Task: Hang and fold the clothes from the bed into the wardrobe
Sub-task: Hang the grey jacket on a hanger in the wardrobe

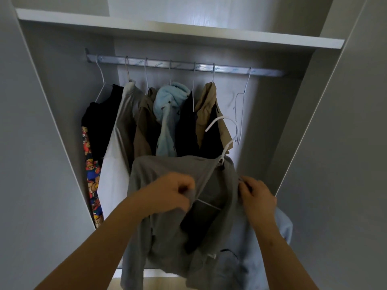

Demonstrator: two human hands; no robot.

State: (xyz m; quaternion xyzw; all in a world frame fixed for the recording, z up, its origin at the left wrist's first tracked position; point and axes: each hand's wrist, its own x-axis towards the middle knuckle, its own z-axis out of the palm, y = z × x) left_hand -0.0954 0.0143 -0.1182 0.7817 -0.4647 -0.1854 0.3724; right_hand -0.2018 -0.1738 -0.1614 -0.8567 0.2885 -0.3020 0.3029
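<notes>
Grey top [167, 227]: soft knit, limp, held in front of the open wardrobe [52, 101] below the hanging row. Its hem is cut off by the bottom edge. A white hanger [228, 141] sits inside it, thin and plastic-looking. The hook and one shoulder arm show, one bar shows through the neck opening, and the rest is hidden under fabric.

Left hand [169, 193]: pinches a fold of grey fabric at the neckline, fingertips buried in the fold. Right hand [257, 195]: fingers curled, pinching the top's right edge; whether it also catches the hanger end I cannot tell.

Pale blue cloth [282, 222] shows behind the right forearm, mostly covered, type unclear.

The metal rail [184, 64] under a white shelf [167, 28] carries a black garment [100, 122], a fluffy light blue fleece [167, 105], a tan shirt [209, 105] and a bare wire hanger [240, 105]. Cartoon-print fabric [91, 174] sits at far left, half hidden.
</notes>
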